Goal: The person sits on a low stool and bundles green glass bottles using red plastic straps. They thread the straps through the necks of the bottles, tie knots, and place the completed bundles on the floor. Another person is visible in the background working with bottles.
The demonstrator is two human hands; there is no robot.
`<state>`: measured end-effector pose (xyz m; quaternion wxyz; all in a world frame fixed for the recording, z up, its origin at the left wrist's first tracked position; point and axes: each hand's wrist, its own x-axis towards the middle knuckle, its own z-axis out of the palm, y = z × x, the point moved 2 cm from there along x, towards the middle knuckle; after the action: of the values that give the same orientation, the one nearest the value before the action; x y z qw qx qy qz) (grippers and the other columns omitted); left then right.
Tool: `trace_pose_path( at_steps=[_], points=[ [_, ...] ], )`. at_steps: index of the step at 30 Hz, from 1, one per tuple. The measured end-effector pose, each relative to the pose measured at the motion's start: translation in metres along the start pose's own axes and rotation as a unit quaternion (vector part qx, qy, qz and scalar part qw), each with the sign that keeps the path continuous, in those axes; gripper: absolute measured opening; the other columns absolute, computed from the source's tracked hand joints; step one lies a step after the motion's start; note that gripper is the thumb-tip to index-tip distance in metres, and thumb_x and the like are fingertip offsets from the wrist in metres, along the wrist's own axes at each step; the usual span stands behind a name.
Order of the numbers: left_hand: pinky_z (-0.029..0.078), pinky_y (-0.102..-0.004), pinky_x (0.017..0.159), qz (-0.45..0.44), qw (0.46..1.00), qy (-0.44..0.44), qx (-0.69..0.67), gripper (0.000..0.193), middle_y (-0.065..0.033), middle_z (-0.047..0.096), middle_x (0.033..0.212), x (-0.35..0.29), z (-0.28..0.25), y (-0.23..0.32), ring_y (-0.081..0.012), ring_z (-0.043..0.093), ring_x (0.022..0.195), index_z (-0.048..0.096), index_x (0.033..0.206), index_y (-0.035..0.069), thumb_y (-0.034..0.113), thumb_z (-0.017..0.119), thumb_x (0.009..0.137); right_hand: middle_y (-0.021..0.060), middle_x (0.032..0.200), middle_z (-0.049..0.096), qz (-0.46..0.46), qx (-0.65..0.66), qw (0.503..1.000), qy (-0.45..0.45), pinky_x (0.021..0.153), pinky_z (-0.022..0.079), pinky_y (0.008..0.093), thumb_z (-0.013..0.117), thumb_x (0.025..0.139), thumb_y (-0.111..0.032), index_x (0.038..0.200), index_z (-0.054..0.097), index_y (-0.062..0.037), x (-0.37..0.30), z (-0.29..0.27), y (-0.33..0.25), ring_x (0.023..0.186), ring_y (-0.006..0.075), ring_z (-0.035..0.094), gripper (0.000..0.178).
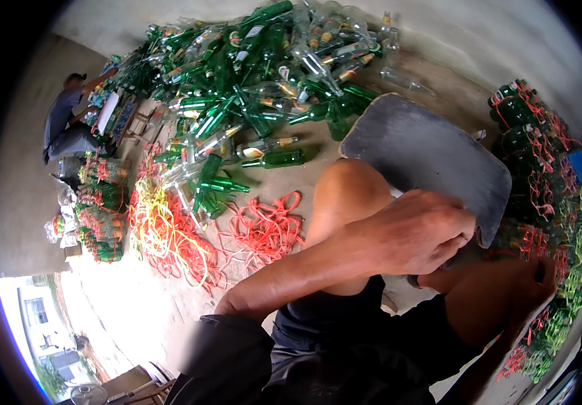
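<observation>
My left hand [433, 229] is closed, its fingers curled in over the near edge of a dark grey board [433, 148]. Whatever it may hold is hidden behind the knuckles. Farther right, in shadow, my right hand [537, 280] has bent fingers beside stacked green bottles tied with red string [534, 243]. I cannot make out what is between its fingers. My bare knee [351, 185] rises beside the board, left of my left hand.
A big heap of loose green and clear bottles [257, 74] lies along the far wall. Red and yellow string piles [169, 229] cover floor at left. Tied bottle bundles [102, 209] stand behind them. Another person [71, 121] sits at far left, reaching into the heap. Green string [578, 250] hangs at right.
</observation>
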<state>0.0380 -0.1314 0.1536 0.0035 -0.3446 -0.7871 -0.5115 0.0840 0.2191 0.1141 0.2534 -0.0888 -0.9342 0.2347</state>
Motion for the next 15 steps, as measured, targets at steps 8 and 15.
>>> trace_pose_path(
  at_steps=[8,15],
  points=[
    [0.053,-0.0306,0.07,-0.098,0.967,0.206,-0.113,0.012,-0.0069,0.068,0.086,-0.098,-0.066,0.006,-0.0183,0.068,0.078,0.07,0.105,0.001,-0.004,0.067,0.094,0.0067,0.077,0.064,0.032,-0.014,0.999,-0.033,0.071,0.052,0.0327,0.067,0.101,-0.012,0.092,0.062,-0.0034,0.0,0.005,0.017,0.071,0.0135,0.055,0.013],
    [0.053,-0.024,0.069,-0.342,0.836,0.413,-0.117,0.014,-0.0053,0.073,0.088,-0.211,-0.085,-0.077,-0.0085,0.066,0.077,0.073,0.108,-0.003,0.009,0.068,0.101,0.0077,0.077,0.062,-0.013,-0.036,0.999,-0.02,0.07,0.051,0.033,0.067,0.103,-0.014,0.092,0.063,-0.0045,0.005,0.005,0.021,0.072,0.0132,0.056,0.015]
  ],
)
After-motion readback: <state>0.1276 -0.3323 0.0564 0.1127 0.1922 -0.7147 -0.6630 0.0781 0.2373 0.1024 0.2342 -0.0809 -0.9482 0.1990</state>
